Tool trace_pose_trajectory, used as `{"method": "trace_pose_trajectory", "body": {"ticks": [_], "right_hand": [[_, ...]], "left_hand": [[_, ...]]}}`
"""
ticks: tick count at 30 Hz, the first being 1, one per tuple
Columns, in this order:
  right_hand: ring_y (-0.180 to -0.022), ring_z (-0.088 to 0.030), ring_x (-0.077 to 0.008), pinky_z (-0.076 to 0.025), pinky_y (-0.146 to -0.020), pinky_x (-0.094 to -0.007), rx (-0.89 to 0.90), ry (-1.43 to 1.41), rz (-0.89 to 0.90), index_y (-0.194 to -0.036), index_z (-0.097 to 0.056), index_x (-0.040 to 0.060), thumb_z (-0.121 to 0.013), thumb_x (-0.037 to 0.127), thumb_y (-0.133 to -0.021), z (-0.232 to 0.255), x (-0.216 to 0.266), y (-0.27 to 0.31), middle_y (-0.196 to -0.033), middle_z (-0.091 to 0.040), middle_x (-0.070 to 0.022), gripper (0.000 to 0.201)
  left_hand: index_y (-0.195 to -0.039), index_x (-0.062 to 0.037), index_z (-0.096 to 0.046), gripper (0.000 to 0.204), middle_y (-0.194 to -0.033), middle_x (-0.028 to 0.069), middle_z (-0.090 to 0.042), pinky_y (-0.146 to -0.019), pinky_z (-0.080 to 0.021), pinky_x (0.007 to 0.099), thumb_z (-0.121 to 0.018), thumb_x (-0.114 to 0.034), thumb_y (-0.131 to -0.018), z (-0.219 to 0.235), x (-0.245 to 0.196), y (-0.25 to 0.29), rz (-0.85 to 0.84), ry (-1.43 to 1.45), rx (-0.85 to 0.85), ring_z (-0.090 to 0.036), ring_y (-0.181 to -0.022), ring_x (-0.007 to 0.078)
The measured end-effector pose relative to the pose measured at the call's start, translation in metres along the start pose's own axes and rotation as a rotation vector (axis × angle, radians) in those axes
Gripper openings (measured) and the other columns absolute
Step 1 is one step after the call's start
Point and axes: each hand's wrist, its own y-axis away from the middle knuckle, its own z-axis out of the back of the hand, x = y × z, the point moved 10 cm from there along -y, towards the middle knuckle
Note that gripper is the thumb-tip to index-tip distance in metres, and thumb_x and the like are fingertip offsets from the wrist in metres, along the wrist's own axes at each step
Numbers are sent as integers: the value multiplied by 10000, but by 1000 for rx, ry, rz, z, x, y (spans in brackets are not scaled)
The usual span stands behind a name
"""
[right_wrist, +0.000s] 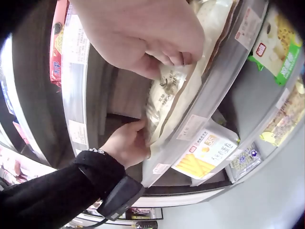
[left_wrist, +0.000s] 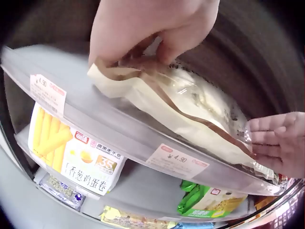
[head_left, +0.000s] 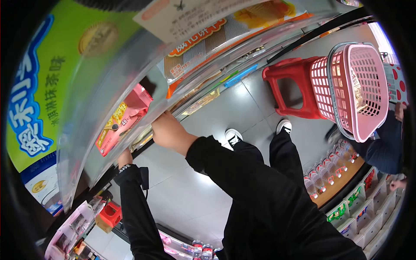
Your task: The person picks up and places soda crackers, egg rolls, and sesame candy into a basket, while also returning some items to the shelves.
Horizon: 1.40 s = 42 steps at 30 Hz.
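A cream packet with a brown edge strip [left_wrist: 200,102] [right_wrist: 174,90] lies on a curved shelf with a clear front lip. My left hand [head_left: 125,159] [left_wrist: 152,28] [right_wrist: 126,143] pinches one end of it between thumb and fingers. Toward the other end, my right hand [head_left: 171,132] [left_wrist: 281,143] [right_wrist: 143,33] touches the packet; the left wrist view shows its fingers extended against the plastic. In the head view the shelves hide the packet and most of my left hand.
Below are an egg roll packet [left_wrist: 74,152] and a green packet [left_wrist: 214,200]. A pink packet [head_left: 125,119] lies on an upper shelf. A pink basket [head_left: 368,91] rests by a red stool [head_left: 277,71]; a person [head_left: 377,143] and bottles [head_left: 323,171] are at the right.
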Motion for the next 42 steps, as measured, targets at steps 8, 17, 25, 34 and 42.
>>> {"method": "trace_pose_trajectory", "body": {"ticks": [8, 17, 25, 34, 42], "right_hand": [[-933, -461, -343, -378, -795, -386, 395, -160, -202, -1018, -443, -28, -495, 37, -691, 47, 0, 75, -968, -494, -196, 337], [-896, -512, -294, -410, -762, -354, 489, -30, -322, -971, -513, 24, -514, 106, -743, 205, -19, 151, -946, -544, -145, 243], [-800, -543, -286, -424, -700, -324, 112, 26, -525, -959, -529, 8, -518, 93, -746, 398, -31, 169, -861, -556, -153, 230], [-748, -569, -217, -448, -679, -298, -85, 230, -696, -985, -519, -22, -550, 93, -713, 587, -160, 206, -869, -579, -139, 297], [-971, -505, -306, -400, -813, -349, 365, 633, -1135, -1089, -452, -43, -645, 241, -601, 670, -304, 259, -1047, -515, -209, 597]], "left_hand": [[-1148, 45, -382, 348, -1149, 155, -437, -887, -322, 300, -419, -90, -830, -88, -108, 136, -387, -557, -404, -425, -1046, 219], [-1028, 13, -475, 298, -998, 92, -517, -810, -398, 283, -372, 84, -757, -284, -125, 263, -142, -93, 41, -502, -921, 169], [-1010, 15, -472, 261, -930, 108, -533, -757, -408, 259, -414, 62, -760, -457, -226, 320, -352, -67, 486, -526, -874, 174], [-1047, 7, -445, 309, -960, 131, -520, -708, -424, 273, -440, 35, -739, -607, -277, 374, -446, -67, 764, -537, -830, 200], [-1119, 16, -396, 392, -939, 133, -530, -619, -439, 252, -469, -30, -736, -737, -187, 369, 33, -43, 796, -535, -718, 148]]}}
